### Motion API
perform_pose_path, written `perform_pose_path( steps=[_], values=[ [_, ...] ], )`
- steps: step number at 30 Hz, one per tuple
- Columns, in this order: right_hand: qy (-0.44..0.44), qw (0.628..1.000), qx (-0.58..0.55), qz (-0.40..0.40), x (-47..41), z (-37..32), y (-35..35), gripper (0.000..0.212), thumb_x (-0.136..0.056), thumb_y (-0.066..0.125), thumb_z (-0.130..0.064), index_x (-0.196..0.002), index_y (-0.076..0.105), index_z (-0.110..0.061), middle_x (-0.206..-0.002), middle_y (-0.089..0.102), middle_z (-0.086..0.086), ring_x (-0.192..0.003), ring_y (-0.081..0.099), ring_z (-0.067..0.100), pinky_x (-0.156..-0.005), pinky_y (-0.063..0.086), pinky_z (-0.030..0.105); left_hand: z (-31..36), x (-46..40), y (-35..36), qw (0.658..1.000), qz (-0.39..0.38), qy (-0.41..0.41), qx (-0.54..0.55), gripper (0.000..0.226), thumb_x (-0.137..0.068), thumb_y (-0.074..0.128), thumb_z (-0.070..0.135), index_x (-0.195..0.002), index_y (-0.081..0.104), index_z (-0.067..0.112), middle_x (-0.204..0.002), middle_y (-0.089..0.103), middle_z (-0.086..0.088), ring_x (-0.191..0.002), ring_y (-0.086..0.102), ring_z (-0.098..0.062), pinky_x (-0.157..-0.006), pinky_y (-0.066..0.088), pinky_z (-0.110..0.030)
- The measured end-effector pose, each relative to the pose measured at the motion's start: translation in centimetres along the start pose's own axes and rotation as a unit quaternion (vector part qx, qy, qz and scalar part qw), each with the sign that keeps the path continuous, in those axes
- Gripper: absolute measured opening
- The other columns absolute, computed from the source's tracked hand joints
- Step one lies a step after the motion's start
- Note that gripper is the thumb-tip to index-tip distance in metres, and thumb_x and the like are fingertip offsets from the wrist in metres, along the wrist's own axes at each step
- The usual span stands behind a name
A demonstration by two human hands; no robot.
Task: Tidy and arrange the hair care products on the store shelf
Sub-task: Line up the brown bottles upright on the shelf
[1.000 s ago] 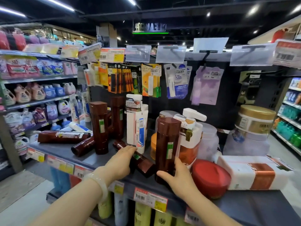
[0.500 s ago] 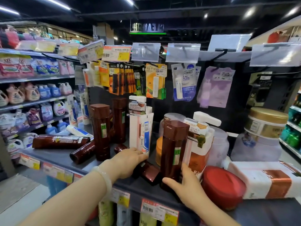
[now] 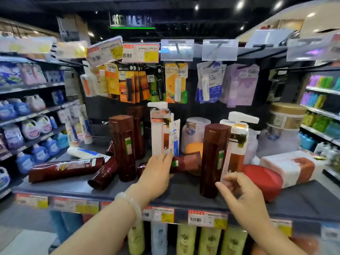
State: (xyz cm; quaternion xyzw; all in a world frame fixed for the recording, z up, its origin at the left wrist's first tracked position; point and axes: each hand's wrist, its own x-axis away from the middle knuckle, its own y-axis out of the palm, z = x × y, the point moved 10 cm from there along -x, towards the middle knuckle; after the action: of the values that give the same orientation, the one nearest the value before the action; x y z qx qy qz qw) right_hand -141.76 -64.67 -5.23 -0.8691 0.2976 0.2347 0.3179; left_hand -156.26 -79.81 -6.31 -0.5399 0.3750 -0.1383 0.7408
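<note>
Head view:
Shelf: a dark shelf [image 3: 184, 192] at chest height carries the hair products; price tags line its front edge.
Left hand: the left hand [image 3: 156, 173] grips a lying brown bottle [image 3: 185, 162] at mid-shelf, fingers curled over it; a pale bracelet [image 3: 131, 205] sits on the wrist.
Right hand: the right hand [image 3: 242, 196] hangs just in front of an upright brown bottle [image 3: 211, 159], fingers loosely bent, holding nothing.
Upright: a second tall bottle [image 3: 124, 148] stands left of centre, a white pump box [image 3: 163, 133] behind the left hand.
Lying: a brown tube [image 3: 64, 167] and another bottle [image 3: 103, 173] lie at the left.
Right side: a red lid [image 3: 263, 179] and a white pack [image 3: 290, 166].
</note>
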Motion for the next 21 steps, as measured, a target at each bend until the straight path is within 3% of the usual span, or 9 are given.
perform_pose_path(
  steps=[4, 9, 12, 16, 18, 21],
  values=[
    [-0.047, 0.994, 0.020, -0.094, 0.9, -3.3, 5.1, 0.030, -0.080, 0.069, -0.015, -0.094, 0.052, -0.036, -0.087, 0.056, -0.011, -0.083, 0.055, 0.007, -0.070, 0.045, 0.012, -0.4, 0.5, -2.1, 0.985, 0.055, -0.048, 0.154, 0.055, -0.088, 0.057, 0.022, -0.136, 0.031, 0.014, -0.132, 0.043, -0.009, -0.120, 0.045, -0.026, -0.102, 0.040, -0.037],
    [0.043, 0.978, 0.027, -0.204, 0.1, -3.5, 12.2, 0.054, -0.083, 0.067, -0.019, -0.130, 0.041, -0.020, -0.112, 0.050, -0.008, -0.101, 0.052, 0.009, -0.086, 0.045, 0.018, -1.8, 1.2, -3.6, 0.950, 0.119, -0.107, 0.268, 0.053, -0.084, 0.063, 0.023, -0.128, 0.036, 0.013, -0.124, 0.044, -0.010, -0.113, 0.048, -0.025, -0.094, 0.044, -0.036],
    [0.099, 0.972, -0.012, -0.212, -1.0, -3.3, 14.2, 0.055, -0.080, 0.069, -0.016, -0.128, 0.041, -0.015, -0.111, 0.055, 0.002, -0.099, 0.054, 0.015, -0.080, 0.045, 0.023, -2.9, 1.2, -3.9, 0.924, 0.144, -0.154, 0.318, 0.058, -0.079, 0.069, 0.023, -0.127, 0.037, 0.012, -0.125, 0.044, -0.009, -0.114, 0.049, -0.023, -0.090, 0.041, -0.027],
    [0.120, 0.968, -0.097, -0.197, -1.9, -3.2, 15.9, 0.056, -0.076, 0.073, -0.008, -0.125, 0.046, -0.009, -0.113, 0.058, -0.001, -0.109, 0.056, 0.012, -0.073, 0.046, 0.004, -4.5, 1.1, -3.4, 0.915, 0.134, -0.193, 0.327, 0.080, -0.073, 0.075, 0.031, -0.136, 0.029, 0.018, -0.130, 0.039, -0.007, -0.119, 0.044, -0.022, -0.095, 0.040, -0.032],
    [0.123, 0.968, -0.112, -0.190, -2.1, -3.1, 16.4, 0.059, -0.076, 0.074, -0.008, -0.128, 0.046, -0.010, -0.115, 0.058, -0.003, -0.109, 0.055, 0.009, -0.073, 0.044, 0.000, -5.0, 1.0, -3.4, 0.920, 0.129, -0.199, 0.312, 0.079, -0.069, 0.077, 0.037, -0.133, 0.033, 0.019, -0.127, 0.038, -0.006, -0.117, 0.044, -0.022, -0.095, 0.040, -0.032],
    [0.122, 0.969, -0.105, -0.185, -2.5, -2.7, 17.0, 0.061, -0.075, 0.074, -0.013, -0.130, 0.047, -0.012, -0.122, 0.061, 0.001, -0.111, 0.056, 0.010, -0.088, 0.048, 0.014, -5.8, 1.2, -3.4, 0.920, 0.127, -0.211, 0.304, 0.077, -0.064, 0.078, 0.043, -0.127, 0.040, 0.020, -0.123, 0.039, -0.005, -0.114, 0.045, -0.021, -0.095, 0.041, -0.032]
  ],
)
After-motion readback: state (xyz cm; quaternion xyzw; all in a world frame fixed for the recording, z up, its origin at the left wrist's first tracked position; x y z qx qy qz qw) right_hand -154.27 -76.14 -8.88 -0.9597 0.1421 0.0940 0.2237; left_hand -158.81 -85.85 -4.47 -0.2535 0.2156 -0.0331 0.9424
